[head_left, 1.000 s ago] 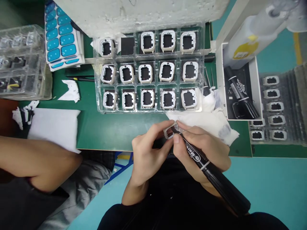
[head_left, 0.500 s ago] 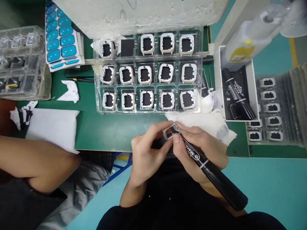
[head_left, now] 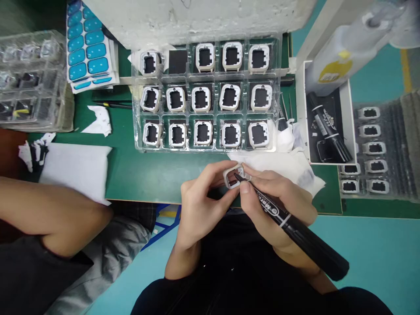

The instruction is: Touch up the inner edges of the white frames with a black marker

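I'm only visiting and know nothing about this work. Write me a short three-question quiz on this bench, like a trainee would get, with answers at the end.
1. Multiple choice: the left hand grips a small pale frame. What does the right hand grip?
A) tweezers
B) a black marker
C) a spray bottle

2. Count: how many white frames sit in the row of the clear tray nearest the person?

3. True or false: every compartment of that tray holds a frame.

Key:
1. B
2. Five
3. False: in the far row, second from left, a black square shows with no frame on it.
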The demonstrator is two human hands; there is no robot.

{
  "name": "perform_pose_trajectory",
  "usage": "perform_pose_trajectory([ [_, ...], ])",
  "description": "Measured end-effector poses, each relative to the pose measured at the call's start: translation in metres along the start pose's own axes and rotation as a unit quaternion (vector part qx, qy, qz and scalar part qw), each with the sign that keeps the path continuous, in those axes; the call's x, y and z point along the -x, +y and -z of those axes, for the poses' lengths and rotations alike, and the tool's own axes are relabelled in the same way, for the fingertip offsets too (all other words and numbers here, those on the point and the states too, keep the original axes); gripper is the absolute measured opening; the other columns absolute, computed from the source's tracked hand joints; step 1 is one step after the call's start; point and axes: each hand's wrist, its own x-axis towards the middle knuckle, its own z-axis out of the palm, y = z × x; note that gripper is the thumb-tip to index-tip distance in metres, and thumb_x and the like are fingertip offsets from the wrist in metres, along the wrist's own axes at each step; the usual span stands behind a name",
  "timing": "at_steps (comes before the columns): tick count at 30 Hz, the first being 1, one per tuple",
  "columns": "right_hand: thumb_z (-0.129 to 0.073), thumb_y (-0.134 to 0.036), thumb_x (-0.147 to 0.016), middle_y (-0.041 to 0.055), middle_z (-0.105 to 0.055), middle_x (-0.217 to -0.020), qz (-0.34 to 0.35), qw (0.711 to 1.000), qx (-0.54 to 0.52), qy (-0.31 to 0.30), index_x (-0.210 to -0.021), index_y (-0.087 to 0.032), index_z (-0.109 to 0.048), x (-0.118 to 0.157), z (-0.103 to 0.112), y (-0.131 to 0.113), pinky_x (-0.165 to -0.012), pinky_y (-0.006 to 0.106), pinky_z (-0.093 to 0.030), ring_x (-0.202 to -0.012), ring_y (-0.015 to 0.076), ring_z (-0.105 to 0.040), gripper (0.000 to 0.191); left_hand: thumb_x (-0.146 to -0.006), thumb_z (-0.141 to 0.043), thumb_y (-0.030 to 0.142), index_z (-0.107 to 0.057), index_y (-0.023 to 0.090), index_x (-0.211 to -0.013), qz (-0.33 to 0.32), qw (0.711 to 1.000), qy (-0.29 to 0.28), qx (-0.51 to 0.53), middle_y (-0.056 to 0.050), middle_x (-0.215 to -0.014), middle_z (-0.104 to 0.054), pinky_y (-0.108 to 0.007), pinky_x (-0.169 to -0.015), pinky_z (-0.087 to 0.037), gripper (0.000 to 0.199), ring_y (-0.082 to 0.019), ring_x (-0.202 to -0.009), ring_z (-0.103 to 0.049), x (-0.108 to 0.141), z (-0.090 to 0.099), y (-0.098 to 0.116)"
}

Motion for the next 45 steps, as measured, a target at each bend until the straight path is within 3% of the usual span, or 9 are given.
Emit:
perform_pose_trajectory([
  [4,-0.084,-0.009,-0.092,0.0071,-0.089,-0.109,-0.007,1.000,-0.019,0.019,-0.104,-0.024,-0.076,0.0010,-0.0006,0.0026,-0.087,0.030,-0.077,-0.096,0.0248,-0.089,0.021,-0.094,-0.093,0.026,-0.076,0.025,-0.136,0.018,0.998,-0.007,0.066,-0.003,-0.118,-0.089,-0.028,-0.101,-0.074,0.045,-0.021,-0.105,-0.088,-0.0006,-0.0012,-0.0025],
  [7,-0.083,-0.011,-0.094,0.0041,-0.089,-0.110,-0.007,0.999,-0.021,0.028,-0.105,-0.027,-0.076,0.0017,-0.0012,0.0040,-0.082,0.030,-0.077,-0.093,0.0231,-0.089,0.020,-0.092,-0.095,0.023,-0.076,0.024,-0.136,0.018,0.996,-0.010,0.089,-0.004,-0.116,-0.089,-0.029,-0.102,-0.074,0.048,-0.021,-0.104,-0.089,-0.0004,-0.0016,-0.0031],
  [13,-0.083,-0.013,-0.094,0.0035,-0.089,-0.105,-0.031,0.997,-0.056,0.049,-0.103,-0.025,-0.077,0.0021,-0.0013,0.0038,-0.081,0.031,-0.077,-0.093,0.0250,-0.089,0.017,-0.087,-0.099,0.027,-0.079,0.024,-0.132,0.019,0.997,-0.008,0.077,-0.004,-0.111,-0.090,-0.032,-0.099,-0.076,0.050,-0.024,-0.102,-0.089,-0.0012,-0.0005,-0.0013],
  [18,-0.083,-0.014,-0.096,-0.0036,-0.084,-0.091,-0.050,0.995,-0.067,0.059,-0.101,-0.030,-0.076,0.0014,-0.0007,0.0042,-0.078,0.033,-0.077,-0.088,0.0237,-0.089,0.018,-0.084,-0.102,0.032,-0.080,0.025,-0.133,0.008,0.998,-0.012,0.064,-0.004,-0.110,-0.090,-0.032,-0.099,-0.076,0.054,-0.023,-0.099,-0.089,-0.0015,0.0018,-0.0026],
  [27,-0.083,-0.013,-0.094,0.0019,-0.089,-0.106,-0.038,0.997,-0.057,0.043,-0.103,-0.027,-0.078,0.0034,0.0000,0.0064,-0.078,0.032,-0.076,-0.093,0.0248,-0.089,0.017,-0.091,-0.097,0.029,-0.079,0.028,-0.136,-0.027,0.999,-0.005,0.029,0.000,-0.113,-0.089,-0.028,-0.098,-0.075,0.049,-0.020,-0.099,-0.089,-0.0012,0.0017,-0.0022],
  [33,-0.082,-0.010,-0.093,0.0017,-0.089,-0.103,0.001,0.999,-0.025,0.045,-0.103,-0.027,-0.078,0.0003,-0.0025,0.0047,-0.078,0.028,-0.075,-0.090,0.0230,-0.089,0.020,-0.096,-0.092,0.027,-0.079,0.028,-0.136,-0.033,0.999,-0.002,0.007,0.001,-0.113,-0.089,-0.028,-0.095,-0.076,0.043,-0.020,-0.097,-0.089,-0.0005,0.0016,-0.0011],
  [39,-0.082,-0.012,-0.094,0.0015,-0.089,-0.103,0.001,0.999,-0.017,0.033,-0.102,-0.028,-0.077,0.0016,-0.0043,0.0058,-0.081,0.033,-0.078,-0.093,0.0249,-0.089,0.019,-0.097,-0.090,0.026,-0.078,0.028,-0.138,-0.044,0.999,0.001,-0.006,0.000,-0.115,-0.089,-0.027,-0.094,-0.075,0.043,-0.019,-0.097,-0.089,0.0007,0.0011,-0.0027],
  [45,-0.082,-0.009,-0.093,0.0042,-0.089,-0.107,0.008,0.999,-0.028,0.035,-0.103,-0.025,-0.076,0.0019,-0.0010,0.0049,-0.085,0.031,-0.078,-0.096,0.0256,-0.089,0.019,-0.092,-0.096,0.030,-0.080,0.028,-0.141,-0.022,1.000,-0.004,0.007,0.001,-0.111,-0.090,-0.030,-0.094,-0.076,0.051,-0.022,-0.097,-0.089,-0.0010,0.0044,-0.0046],
])
